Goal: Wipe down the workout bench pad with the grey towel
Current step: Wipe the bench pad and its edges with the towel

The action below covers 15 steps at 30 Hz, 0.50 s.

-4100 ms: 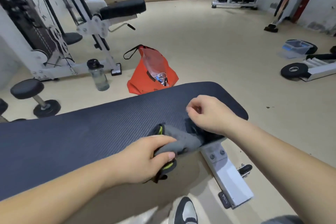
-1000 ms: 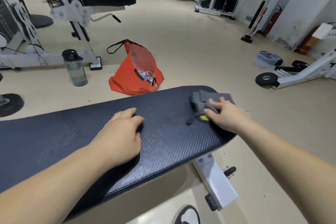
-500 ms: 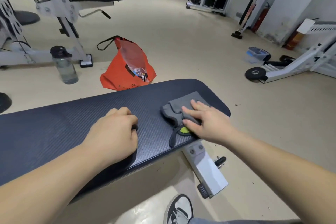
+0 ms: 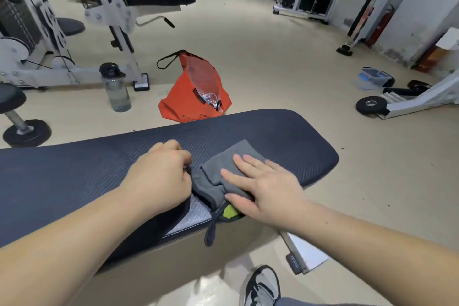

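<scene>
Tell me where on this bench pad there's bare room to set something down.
Two bare patches on the dark textured bench pad: its rounded right end beyond the grey towel, and the long stretch left of the left hand. Crowded in the middle: towel and right hand.

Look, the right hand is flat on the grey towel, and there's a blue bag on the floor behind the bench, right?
Not quite. The head view shows the right hand flat on the grey towel, but the bag on the floor behind the bench is orange, not blue.
</scene>
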Motion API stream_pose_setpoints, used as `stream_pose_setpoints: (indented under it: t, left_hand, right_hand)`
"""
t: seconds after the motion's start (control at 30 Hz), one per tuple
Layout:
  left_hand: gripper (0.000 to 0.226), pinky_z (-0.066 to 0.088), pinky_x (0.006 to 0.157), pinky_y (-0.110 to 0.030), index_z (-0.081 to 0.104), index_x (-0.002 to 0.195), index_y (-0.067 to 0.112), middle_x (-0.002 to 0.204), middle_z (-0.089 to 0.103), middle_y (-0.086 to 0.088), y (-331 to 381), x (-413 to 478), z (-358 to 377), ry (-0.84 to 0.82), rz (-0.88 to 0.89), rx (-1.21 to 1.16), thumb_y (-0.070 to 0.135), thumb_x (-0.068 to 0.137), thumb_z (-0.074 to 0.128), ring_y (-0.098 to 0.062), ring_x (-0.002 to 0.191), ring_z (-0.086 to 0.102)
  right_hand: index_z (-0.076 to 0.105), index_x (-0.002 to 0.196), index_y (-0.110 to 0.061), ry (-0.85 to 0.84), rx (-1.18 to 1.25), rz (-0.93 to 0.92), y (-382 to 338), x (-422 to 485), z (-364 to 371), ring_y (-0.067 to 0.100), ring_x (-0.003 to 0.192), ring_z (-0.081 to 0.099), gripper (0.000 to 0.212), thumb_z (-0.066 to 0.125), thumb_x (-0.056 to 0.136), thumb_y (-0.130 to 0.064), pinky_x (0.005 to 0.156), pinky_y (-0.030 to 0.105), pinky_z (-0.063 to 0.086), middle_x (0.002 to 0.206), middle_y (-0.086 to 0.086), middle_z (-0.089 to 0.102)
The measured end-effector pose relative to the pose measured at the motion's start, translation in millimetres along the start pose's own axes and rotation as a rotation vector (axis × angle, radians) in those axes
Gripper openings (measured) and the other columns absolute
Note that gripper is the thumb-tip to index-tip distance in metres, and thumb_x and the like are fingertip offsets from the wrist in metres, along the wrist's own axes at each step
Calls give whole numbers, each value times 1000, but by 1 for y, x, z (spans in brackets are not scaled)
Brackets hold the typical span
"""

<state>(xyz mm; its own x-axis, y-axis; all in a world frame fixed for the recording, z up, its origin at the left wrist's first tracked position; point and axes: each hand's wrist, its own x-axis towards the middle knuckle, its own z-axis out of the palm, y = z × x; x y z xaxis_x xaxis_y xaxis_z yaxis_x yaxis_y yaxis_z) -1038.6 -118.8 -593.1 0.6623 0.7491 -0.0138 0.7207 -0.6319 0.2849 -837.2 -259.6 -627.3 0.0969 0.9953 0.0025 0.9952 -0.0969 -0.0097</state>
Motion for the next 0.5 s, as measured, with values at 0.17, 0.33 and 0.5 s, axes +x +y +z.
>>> stream_pose_setpoints:
  t: [0.17, 0.33, 0.5]
  left_hand:
    - [26, 53, 87, -44, 70, 102, 28, 109, 55, 8, -19, -6, -4, 0, -47, -35, 24, 89, 48, -20, 109, 51]
    - [30, 54, 85, -44, 70, 101, 29, 106, 54, 9, -36, -11, -9, -13, -98, -39, 25, 86, 44, -21, 109, 53]
    - [38, 55, 84, -41, 71, 101, 29, 103, 56, 7, -47, -14, -18, -27, -140, -62, 24, 75, 44, -24, 107, 57]
  right_hand:
    - [24, 161, -44, -161, 52, 425, 44, 54, -13, 25, 160, 17, 61, 24, 103, -63, 125, 53, 23, 173, 7, 19]
    - [26, 161, -41, -140, 10, 167, -34, 37, -7, 29, 159, 20, 72, 10, 95, -65, 125, 55, 20, 172, 9, 21]
    - [56, 145, -44, 32, 44, -224, -63, 35, 3, 24, 146, 49, 59, 37, 95, -67, 117, 53, 40, 158, 4, 51]
